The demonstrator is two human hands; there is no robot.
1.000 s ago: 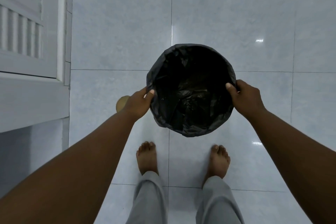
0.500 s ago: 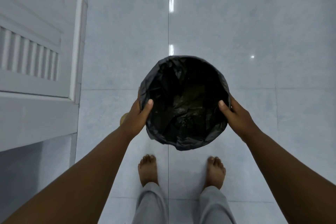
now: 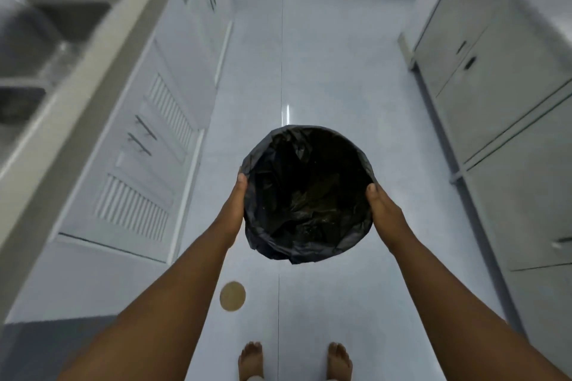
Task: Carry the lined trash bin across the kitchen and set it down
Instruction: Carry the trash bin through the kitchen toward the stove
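Observation:
A round trash bin (image 3: 308,195) lined with a crumpled black bag hangs in the air in front of me, well above the pale tiled floor. My left hand (image 3: 236,201) presses flat against its left side, thumb at the rim. On the opposite side my right hand (image 3: 382,210) grips it, thumb on the rim. The bag covers the whole bin, so its walls are hidden. The inside looks dark with a few small specks.
White louvred cabinets (image 3: 139,182) under a counter with a steel sink (image 3: 40,40) run along the left. Grey cabinets (image 3: 495,102) line the right. An aisle of glossy floor (image 3: 309,56) stretches ahead. A round tan disc (image 3: 232,296) lies on the floor near my bare feet (image 3: 250,359).
The bin has risen from near the floor to a higher hold, and my view has tilted up, now showing the aisle, the sink counter and the right-hand cabinets.

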